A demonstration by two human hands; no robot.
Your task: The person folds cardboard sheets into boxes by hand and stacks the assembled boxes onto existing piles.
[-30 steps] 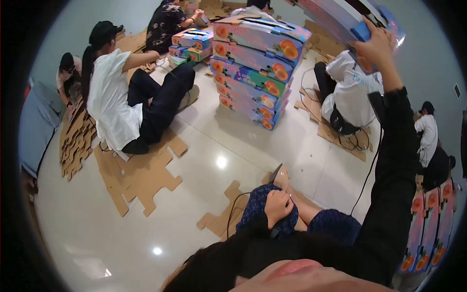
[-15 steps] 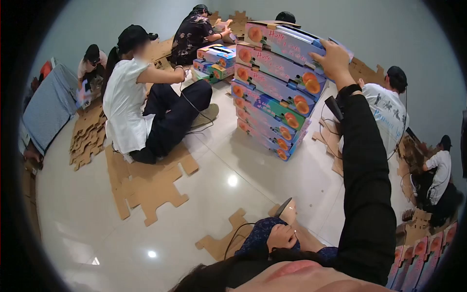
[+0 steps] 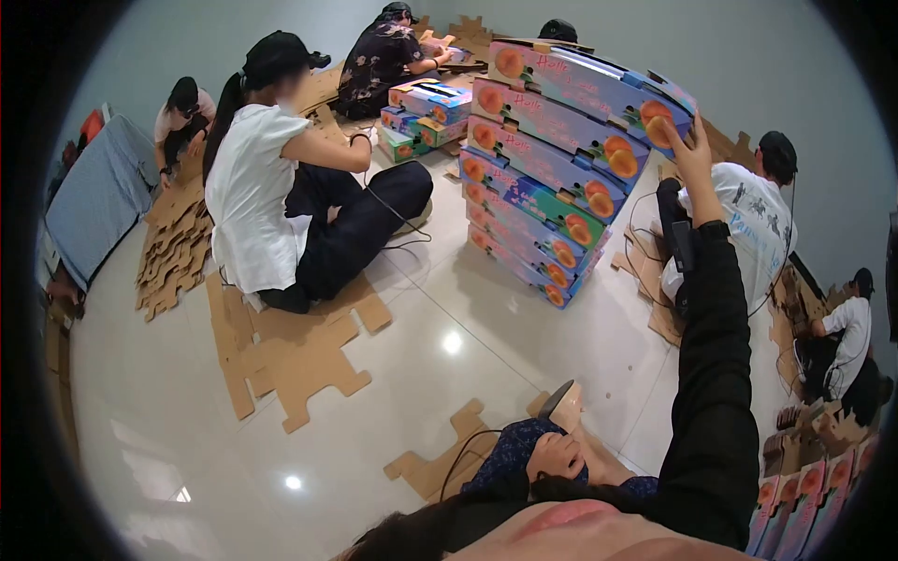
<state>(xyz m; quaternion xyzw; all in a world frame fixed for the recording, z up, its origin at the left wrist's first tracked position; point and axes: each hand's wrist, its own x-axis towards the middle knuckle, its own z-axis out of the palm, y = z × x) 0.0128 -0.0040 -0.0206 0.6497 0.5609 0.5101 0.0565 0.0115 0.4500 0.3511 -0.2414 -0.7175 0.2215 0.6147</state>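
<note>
Right hand (image 3: 690, 148) has shifted from the upper right corner of the top box, a long pink-and-blue printed cardboard carton with orange fruit pictures (image 3: 575, 82), down to its right end. Fingers and thumb now spread, partly open, fingertips against the printed card near the corner; contact only, no closed grip seen. Left hand (image 3: 557, 456) rests on the knee under navy patterned fabric (image 3: 508, 455), fingers loosely bent; palm hidden, so cannot tell whether it holds anything. Top box lies flat on a tall, slightly leaning stack of similar cartons (image 3: 535, 192), one with a green section, standing on the glossy white tiled floor (image 3: 449, 374). Position: immediately left of the right hand, ahead of and well apart from the left hand. Flat brown interlocking cardboard pieces (image 3: 323, 360) lie left of the stack, partly under a seated person in a white top (image 3: 257, 192). Low group of similar boxes (image 3: 428, 101) sits behind, left of the stack.
</note>
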